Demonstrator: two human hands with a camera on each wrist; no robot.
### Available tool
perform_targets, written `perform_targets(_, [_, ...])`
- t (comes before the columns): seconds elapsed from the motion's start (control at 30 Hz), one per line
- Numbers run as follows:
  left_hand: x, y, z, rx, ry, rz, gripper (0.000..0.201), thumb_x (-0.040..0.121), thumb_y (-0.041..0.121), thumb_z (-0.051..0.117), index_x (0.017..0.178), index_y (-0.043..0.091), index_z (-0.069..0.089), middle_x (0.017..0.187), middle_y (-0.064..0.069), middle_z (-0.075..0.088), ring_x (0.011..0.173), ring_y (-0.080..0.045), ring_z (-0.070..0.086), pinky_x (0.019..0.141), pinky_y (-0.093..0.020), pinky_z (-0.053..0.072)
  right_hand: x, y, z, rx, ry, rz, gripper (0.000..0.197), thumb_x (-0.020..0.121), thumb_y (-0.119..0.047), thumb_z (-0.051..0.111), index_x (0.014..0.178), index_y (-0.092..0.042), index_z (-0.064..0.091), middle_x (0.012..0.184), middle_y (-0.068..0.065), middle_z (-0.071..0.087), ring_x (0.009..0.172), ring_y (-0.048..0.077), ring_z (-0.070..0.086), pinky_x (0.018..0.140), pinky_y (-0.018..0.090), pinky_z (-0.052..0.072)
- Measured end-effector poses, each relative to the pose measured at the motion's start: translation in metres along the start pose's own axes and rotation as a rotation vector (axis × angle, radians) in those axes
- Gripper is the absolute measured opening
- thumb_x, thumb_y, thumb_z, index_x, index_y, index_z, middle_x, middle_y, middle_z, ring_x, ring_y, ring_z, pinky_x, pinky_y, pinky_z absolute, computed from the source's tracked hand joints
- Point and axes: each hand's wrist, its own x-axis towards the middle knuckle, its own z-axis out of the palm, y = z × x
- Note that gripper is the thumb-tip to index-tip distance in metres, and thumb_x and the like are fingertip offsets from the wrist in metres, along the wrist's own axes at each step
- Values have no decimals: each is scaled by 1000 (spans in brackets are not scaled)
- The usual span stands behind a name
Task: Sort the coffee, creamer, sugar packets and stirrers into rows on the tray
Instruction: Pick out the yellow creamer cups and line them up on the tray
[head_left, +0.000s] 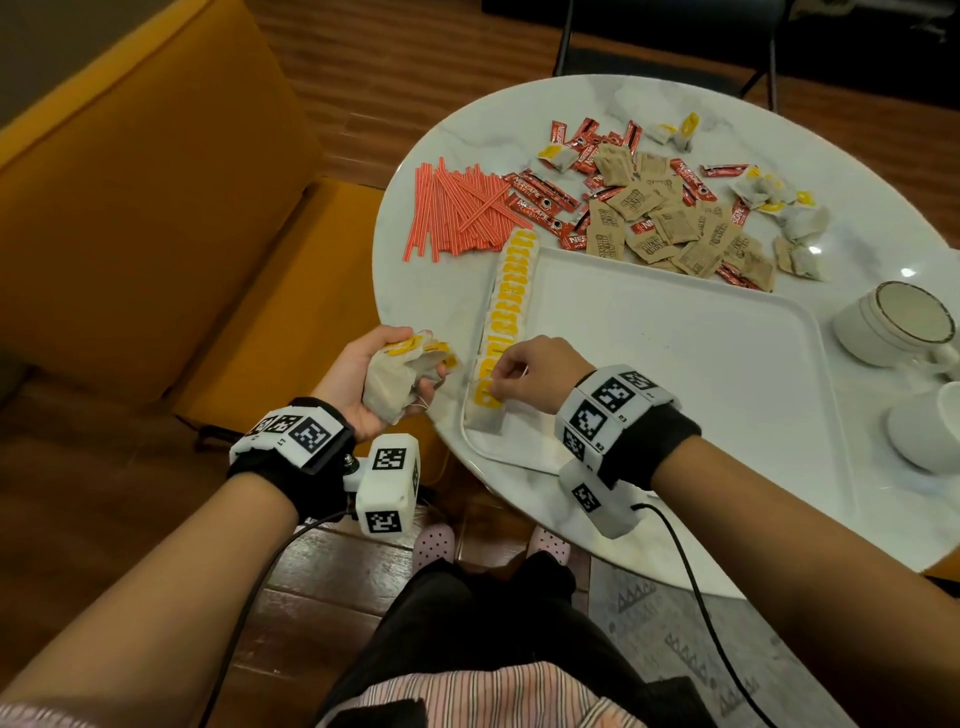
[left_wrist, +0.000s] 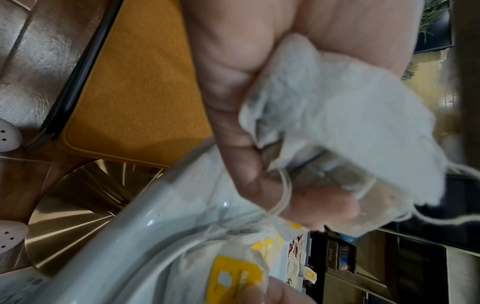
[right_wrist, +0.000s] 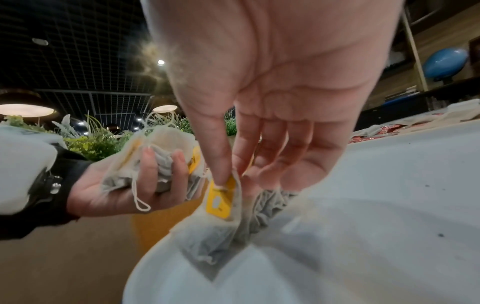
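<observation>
A white tray (head_left: 675, 364) lies on the round marble table (head_left: 519, 114). Along its left edge runs a row of yellow-tagged tea bags (head_left: 511, 291). My right hand (head_left: 511, 374) pinches one tea bag (head_left: 488, 410) at the near end of that row; the right wrist view shows thumb and forefinger on its yellow tag (right_wrist: 221, 205), the bag touching the tray. My left hand (head_left: 384, 374), off the table's left edge, grips a bunch of tea bags (head_left: 400, 374) (left_wrist: 337, 115) (right_wrist: 161, 148). Beyond the tray lie red stirrers (head_left: 457, 213), red coffee sachets (head_left: 545, 197) and brown sugar packets (head_left: 660, 218).
More loose tea bags (head_left: 779, 197) are scattered at the table's far right. Two white cups (head_left: 893, 322) (head_left: 930, 431) stand right of the tray. A yellow sofa (head_left: 130, 208) is close on the left. Most of the tray's inside is bare.
</observation>
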Motion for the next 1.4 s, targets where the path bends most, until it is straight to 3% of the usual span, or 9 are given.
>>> perform_targets(0.1, [2,1,-1,11,10,-13,19,75,25,53,85,9,55,77,-17,64,69,-18,50,45,-18,48,6,-1,1,-28,38,-2,18,87,-19,60,98,-7,68,88,4,59,85,17,54,63,20,39])
perform_targets(0.27, [4,1,0,18,6,-12,18,75,25,54,85,10,56,78,-16,64,68,-18,51,46,-18,48,10,0,2,-94,56,10,16,87,-19,56,96,-11,67,72,-5,49,81,17,52,70,26,42])
perform_targets(0.4, [5,0,0,43,-1,-35,26,73,27,54,71,7,71,79,-15,63,71,-18,49,48,-18,47,9,0,3,-147,41,2,16,87,-21,55,97,-13,64,91,3,57,93,24,58,78,33,47])
perform_targets(0.47, [5,-1,0,38,-3,-40,29,71,27,55,62,6,73,79,-15,63,73,-18,47,48,-18,48,8,1,3,-142,46,-5,17,88,-23,55,101,-14,63,91,1,54,94,24,58,80,34,47])
perform_targets(0.6, [5,-2,0,-6,13,-40,25,71,25,55,69,4,69,77,-17,63,72,-19,48,46,-19,49,-1,1,3,-144,72,-47,28,88,-29,58,111,-13,53,92,-4,43,84,17,46,78,34,43])
perform_targets(0.7, [5,-2,0,2,2,-47,30,73,25,54,60,4,72,77,-17,63,73,-19,48,46,-19,49,-13,-2,8,-227,28,-71,31,85,-35,61,104,-14,48,95,-2,40,84,17,44,74,32,39])
perform_targets(0.8, [4,-2,1,13,0,-43,33,74,26,53,58,5,72,75,-16,63,73,-18,47,46,-18,48,-15,-5,18,-329,-63,-79,30,84,-37,61,91,-17,39,109,5,44,95,25,50,73,33,39])
perform_targets(0.97, [4,-3,-1,38,-11,-54,32,71,28,54,59,6,73,77,-14,63,74,-16,45,48,-17,47,-8,-6,26,-410,-45,-116,27,89,-30,55,104,-8,51,115,10,43,101,29,51,72,34,41])
perform_targets(1.4, [5,-2,4,3,-5,-46,31,72,26,54,60,5,73,77,-16,63,72,-18,48,46,-18,48,-2,-3,19,-407,-18,-131,25,90,-29,54,106,-10,55,115,8,45,103,27,50,74,36,43])
